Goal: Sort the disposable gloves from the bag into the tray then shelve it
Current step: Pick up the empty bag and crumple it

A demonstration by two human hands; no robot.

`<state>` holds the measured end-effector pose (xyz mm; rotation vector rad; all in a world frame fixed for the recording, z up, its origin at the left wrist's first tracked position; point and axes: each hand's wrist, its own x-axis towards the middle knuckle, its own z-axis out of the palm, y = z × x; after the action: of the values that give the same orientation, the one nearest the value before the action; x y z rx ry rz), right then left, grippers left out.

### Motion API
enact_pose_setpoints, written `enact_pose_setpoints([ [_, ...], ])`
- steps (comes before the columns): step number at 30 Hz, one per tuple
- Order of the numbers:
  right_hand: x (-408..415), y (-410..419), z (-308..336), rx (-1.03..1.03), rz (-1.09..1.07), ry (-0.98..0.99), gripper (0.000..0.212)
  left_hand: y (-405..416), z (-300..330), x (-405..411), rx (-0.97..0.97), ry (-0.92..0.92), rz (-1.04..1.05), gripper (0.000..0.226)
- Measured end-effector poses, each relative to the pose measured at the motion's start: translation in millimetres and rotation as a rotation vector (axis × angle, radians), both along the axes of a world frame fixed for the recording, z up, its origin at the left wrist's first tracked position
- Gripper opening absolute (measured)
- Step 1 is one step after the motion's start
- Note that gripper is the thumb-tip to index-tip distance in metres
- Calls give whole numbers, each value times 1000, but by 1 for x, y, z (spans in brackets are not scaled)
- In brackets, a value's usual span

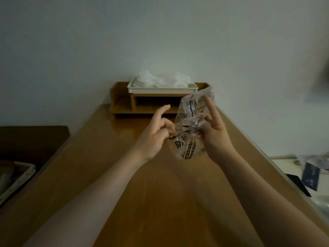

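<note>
both hands (156,138) (212,132) pinch the crumpled bag (191,125); glove-filled tray (162,90) sits on shelf (121,104).

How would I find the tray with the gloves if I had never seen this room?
Look to the far end of the long wooden table, where a small wooden shelf stands against the wall. The white tray sits on top of it, piled with crumpled see-through gloves. It is the only white thing on the shelf; the crinkly printed bag is in the person's hands instead.
</note>
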<state>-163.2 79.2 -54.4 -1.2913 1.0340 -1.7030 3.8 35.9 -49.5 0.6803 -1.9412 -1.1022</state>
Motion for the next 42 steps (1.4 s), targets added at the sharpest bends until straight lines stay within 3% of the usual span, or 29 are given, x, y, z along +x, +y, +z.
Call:
enact_pose_setpoints([
  [3,-12,10,-3,1,54,141,57,-1,-3,-11,102,-92,-131,62],
  [7,-36,16,-6,-5,235,128,45,-2,1,-39,160,-77,-126,88],
  [9,-45,18,-4,-3,336,221,44,0,2,-54,114,-74,-81,70],
  [11,-69,20,-2,-74,359,303,41,-3,7,-82,109,-48,-101,28],
  [13,-87,27,1,-18,254,217,42,-6,7,-104,129,14,-124,14],
  [17,-133,44,-6,109,-210,109,80,8,6,-170,106,-10,-287,28],
  [20,-179,65,-9,46,-354,114,94,17,8,-227,-13,-105,-415,29],
  [22,-210,82,-10,50,-379,151,82,16,11,-262,-144,-197,-445,28],
  [24,-241,96,-18,63,-438,203,50,19,8,-306,-219,-252,-468,29],
  [26,-269,104,-34,43,-539,204,18,28,-7,-348,-195,-288,-478,36],
  [27,-285,108,-44,42,-609,171,12,35,-17,-369,-154,-320,-485,41],
  [30,-328,116,-89,120,-747,-27,17,47,-51,-422,0,-467,-580,62],
  [33,-356,118,-150,312,-993,-110,16,37,-72,-458,-45,-699,-585,78],
  [36,-377,111,-223,422,-1163,-286,12,17,-103,-494,-244,-914,-564,59],
  [38,-377,104,-261,508,-1204,-364,14,10,-118,-504,-404,-1111,-659,48],
  [42,-359,77,-356,698,-1093,-187,26,10,-156,-529,-558,-1343,-890,47],
])
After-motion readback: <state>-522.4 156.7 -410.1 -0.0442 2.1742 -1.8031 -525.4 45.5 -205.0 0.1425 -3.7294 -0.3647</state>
